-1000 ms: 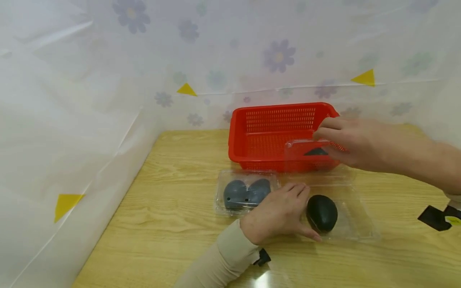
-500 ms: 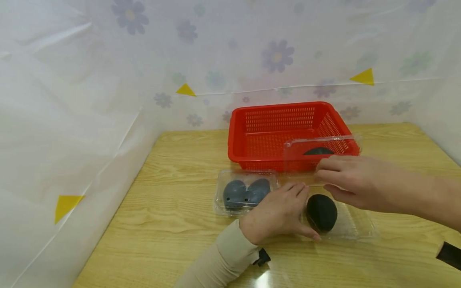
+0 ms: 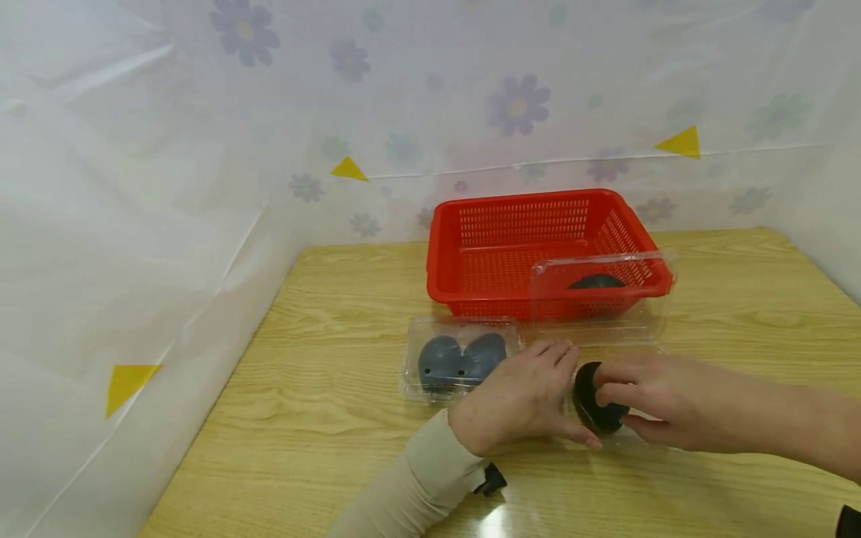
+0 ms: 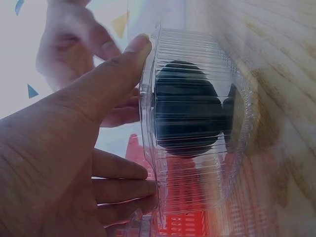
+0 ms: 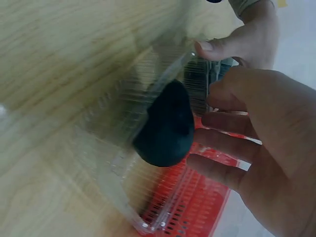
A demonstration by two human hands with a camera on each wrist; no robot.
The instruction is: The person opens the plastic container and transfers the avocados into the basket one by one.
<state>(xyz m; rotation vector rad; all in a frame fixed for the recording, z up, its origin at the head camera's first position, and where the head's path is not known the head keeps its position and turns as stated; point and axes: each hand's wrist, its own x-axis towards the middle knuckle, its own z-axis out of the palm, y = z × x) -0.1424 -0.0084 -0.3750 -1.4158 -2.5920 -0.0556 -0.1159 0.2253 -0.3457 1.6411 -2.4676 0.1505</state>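
Observation:
In the head view, a dark green-black, rounded, egg-shaped object (image 3: 587, 400) sits in the base of a clear plastic clamshell box (image 5: 170, 224), whose lid stands raised at the back. My left hand (image 3: 518, 403) rests along the box's left rim, thumb at the near corner and fingers toward the far one, all fairly straight. Over the dark object hovers my right hand (image 3: 662, 403), fingers slightly bent and partly covering it. In the right wrist view, its fingertips are very near the object; contact is hard to tell.
Behind the box stands a red plastic basket (image 3: 440, 258), with another dark rounded object (image 3: 597, 282) seen through the raised lid. Left of the open box, partly behind my left hand, is a closed clear box (image 3: 412, 362) with two blue-grey rounded objects (image 3: 440, 362). A flowered plastic sheet (image 3: 518, 45) hangs behind.
My right hand has come away from the raised lid and basket, moving toward me and down over the dark object. The left hand has stayed at the rim.

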